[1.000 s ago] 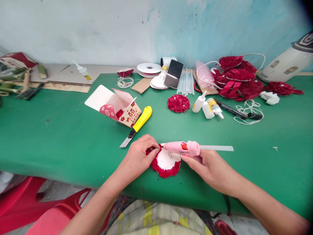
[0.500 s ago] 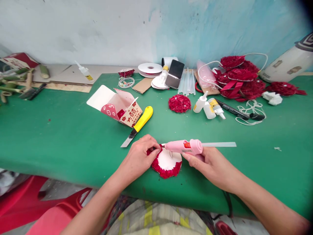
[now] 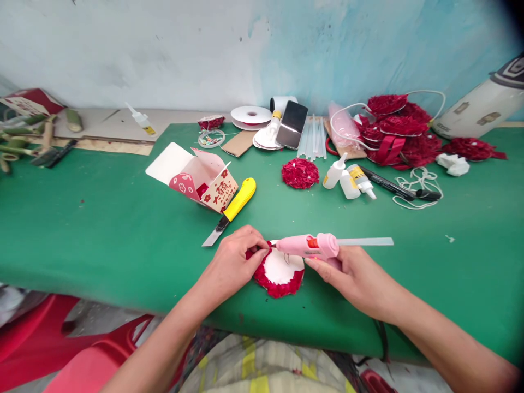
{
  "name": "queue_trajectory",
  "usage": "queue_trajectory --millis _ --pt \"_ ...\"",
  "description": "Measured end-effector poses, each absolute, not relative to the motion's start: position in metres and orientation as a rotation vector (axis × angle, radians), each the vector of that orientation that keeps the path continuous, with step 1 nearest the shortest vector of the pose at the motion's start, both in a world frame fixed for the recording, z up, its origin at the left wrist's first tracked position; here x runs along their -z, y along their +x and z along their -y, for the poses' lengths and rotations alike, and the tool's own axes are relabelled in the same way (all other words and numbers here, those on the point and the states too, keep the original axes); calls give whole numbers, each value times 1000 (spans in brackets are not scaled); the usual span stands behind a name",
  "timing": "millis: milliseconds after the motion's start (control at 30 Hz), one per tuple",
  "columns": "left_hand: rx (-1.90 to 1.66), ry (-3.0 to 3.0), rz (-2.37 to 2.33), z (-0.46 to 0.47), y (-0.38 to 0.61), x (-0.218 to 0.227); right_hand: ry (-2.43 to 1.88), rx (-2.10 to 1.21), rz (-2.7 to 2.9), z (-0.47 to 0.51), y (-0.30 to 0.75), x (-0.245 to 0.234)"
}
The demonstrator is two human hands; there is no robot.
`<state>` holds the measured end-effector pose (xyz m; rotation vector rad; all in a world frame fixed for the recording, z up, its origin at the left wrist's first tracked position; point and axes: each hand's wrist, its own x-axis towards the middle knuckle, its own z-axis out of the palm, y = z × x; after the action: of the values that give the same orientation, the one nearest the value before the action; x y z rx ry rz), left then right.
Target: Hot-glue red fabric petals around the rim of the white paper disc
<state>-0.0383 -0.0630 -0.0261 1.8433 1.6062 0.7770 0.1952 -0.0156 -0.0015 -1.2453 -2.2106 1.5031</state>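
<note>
A white disc (image 3: 282, 268) with ruffled red fabric (image 3: 280, 287) around part of its rim lies on the green table. At its upper left edge, my left hand (image 3: 241, 252) pinches the red fabric, its other fingers curled. My right hand (image 3: 347, 275) is wrapped round a pink hot glue gun (image 3: 305, 245) loaded with a clear glue stick (image 3: 366, 242). The gun's nozzle reaches the red fabric by my left fingertips. Bare white card shows in the disc's middle and upper right. Beyond my left hand rests a yellow utility knife (image 3: 240, 200) with its blade out.
An open patterned box (image 3: 213, 185) stands behind the knife. Farther back are a finished-looking red disc (image 3: 300, 173), small glue bottles (image 3: 350, 184), a phone (image 3: 292, 124), glue sticks (image 3: 312, 139), a ribbon spool (image 3: 250, 114), a marker (image 3: 388, 184) and a heap of red pieces (image 3: 403, 134).
Both hands, the glue gun and the disc keep almost the same positions. The view has shifted very slightly.
</note>
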Motion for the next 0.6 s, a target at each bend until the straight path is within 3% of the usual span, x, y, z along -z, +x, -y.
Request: queue_trajectory --millis 600 --pt "-838 1823 -1601 64 -38 25 -1252 -1492 2223 15 196 -1"
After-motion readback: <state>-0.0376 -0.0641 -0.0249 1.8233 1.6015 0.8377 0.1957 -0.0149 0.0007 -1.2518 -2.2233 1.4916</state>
